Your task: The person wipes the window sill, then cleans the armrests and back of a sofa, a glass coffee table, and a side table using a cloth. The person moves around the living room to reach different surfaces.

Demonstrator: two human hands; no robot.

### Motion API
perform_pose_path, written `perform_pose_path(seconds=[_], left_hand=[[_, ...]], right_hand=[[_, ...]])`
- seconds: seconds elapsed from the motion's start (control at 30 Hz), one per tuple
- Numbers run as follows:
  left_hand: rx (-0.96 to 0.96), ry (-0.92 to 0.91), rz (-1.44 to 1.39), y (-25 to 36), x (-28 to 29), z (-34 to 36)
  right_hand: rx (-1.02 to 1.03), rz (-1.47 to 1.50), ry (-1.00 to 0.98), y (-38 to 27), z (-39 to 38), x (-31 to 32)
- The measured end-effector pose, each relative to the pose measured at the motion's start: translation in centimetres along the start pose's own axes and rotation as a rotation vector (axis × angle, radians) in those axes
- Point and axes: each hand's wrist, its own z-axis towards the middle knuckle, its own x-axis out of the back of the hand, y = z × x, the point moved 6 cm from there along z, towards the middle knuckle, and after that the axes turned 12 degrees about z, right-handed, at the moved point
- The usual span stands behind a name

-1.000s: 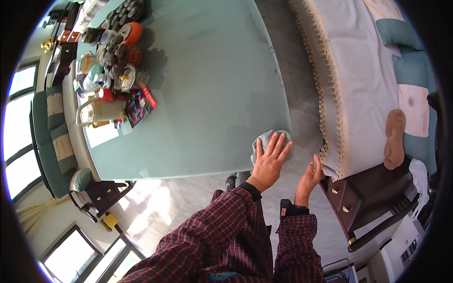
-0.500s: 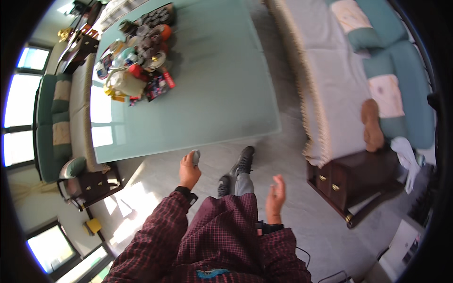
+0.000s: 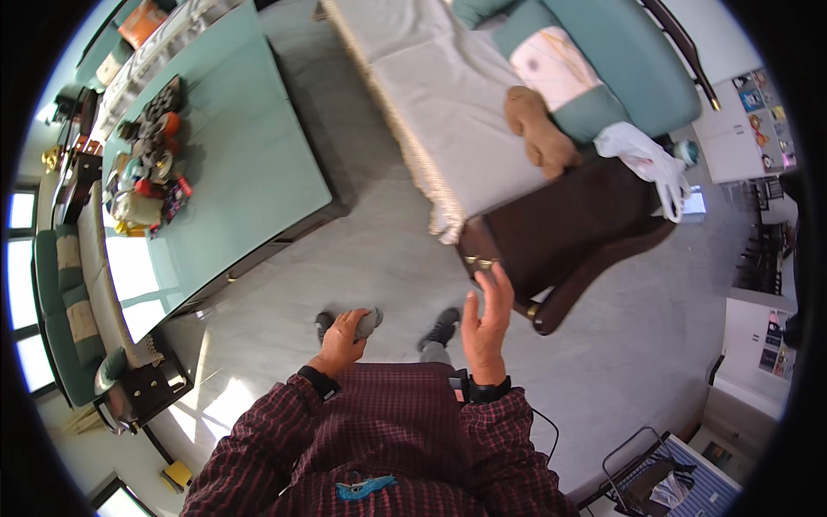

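Cloth [image 3: 369, 323] in a bunch, gripped by the left hand [image 3: 342, 339] above the grey floor [image 3: 345, 258] in the head view! Right hand [image 3: 488, 323] apart from the left, fingers loosely spread, appearing over the dark wooden cabinet's [image 3: 551, 228] corner; green-topped table [image 3: 250, 164] off to the left.

Between the left hand [image 3: 341, 342] and the right hand [image 3: 488, 332] lies a gap over grey floor [image 3: 370, 258], narrowed by the bunched grey cloth [image 3: 370, 323]. Ahead of both, the floor runs as a lane between the counter [image 3: 245, 155] and the sofa [image 3: 422, 77]. The dark wooden end cabinet [image 3: 551, 233] bars the way forward and rightward of the right hand. Forward-left of the left hand, clustered items [image 3: 153, 157] obstruct the counter's far side; its nearer side offers passage.
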Motion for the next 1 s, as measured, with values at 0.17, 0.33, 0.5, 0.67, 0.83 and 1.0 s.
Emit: perform_pose_path(seconds=[0.17, 0.33, 0.5, 0.67, 0.83, 1.0], left_hand=[[-0.165, 0.089, 0.001, 13.3, -4.9, 9.0], [-0.303, 0.168, 0.154, 22.6, -7.1, 18.5], [-0.387, 0.209, 0.367, 25.6, -8.2, 25.2], [-0.414, 0.121, 0.493, 25.6, -11.3, 28.6], [-0.411, -0.095, 0.497, 25.2, -15.2, 29.3], [-0.548, -0.154, 0.562, 27.9, -16.7, 33.8]], right_hand=[[-0.095, -0.210, 0.269, 10.8, 4.4, 17.9], [-0.528, -0.027, 0.359, 22.4, 9.1, 27.6], [-0.632, 0.045, 0.384, 26.7, 12.4, 28.4], [-0.591, -0.167, 0.361, 29.1, 14.6, 29.6], [-0.545, -0.415, 0.331, 33.5, 17.4, 32.6], [-0.567, -0.508, 0.294, 37.4, 19.7, 33.1]])
